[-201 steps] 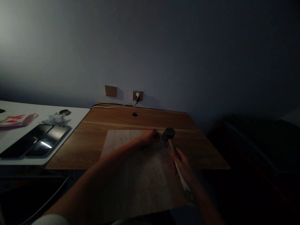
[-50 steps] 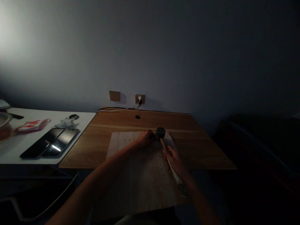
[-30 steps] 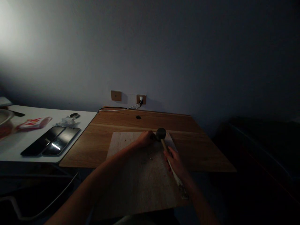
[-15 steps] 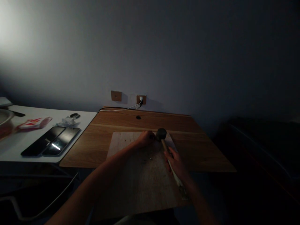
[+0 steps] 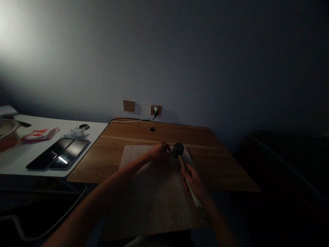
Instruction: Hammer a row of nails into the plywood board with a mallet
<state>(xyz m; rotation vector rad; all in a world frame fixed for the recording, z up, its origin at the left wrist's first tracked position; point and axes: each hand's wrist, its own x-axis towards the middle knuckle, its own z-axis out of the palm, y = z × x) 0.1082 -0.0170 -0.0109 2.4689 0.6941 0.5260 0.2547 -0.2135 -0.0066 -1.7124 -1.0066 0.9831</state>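
Note:
The room is dim. A pale plywood board (image 5: pixel 151 202) lies on a brown wooden desk (image 5: pixel 108 154) and overhangs its near edge. My right hand (image 5: pixel 194 182) is closed round the wooden handle of a mallet (image 5: pixel 178 150) whose black head rests low over the board's far edge. My left hand (image 5: pixel 159 151) sits just left of the mallet head, fingers pinched together on something too small to make out, pressed to the board.
A white table (image 5: pixel 15 164) adjoins the desk on the left, carrying two dark phones or tablets (image 5: pixel 59 158), a red-and-white packet (image 5: pixel 38 134), crumpled wrapping (image 5: pixel 74 132) and a bowl (image 5: pixel 6 128). Wall sockets (image 5: pixel 156 110) with a white cable sit behind. Dark furniture (image 5: pixel 288 164) stands right.
The mallet head has shifted slightly right and down, a little away from my left hand. The view has drifted slightly. Both hands keep their grips.

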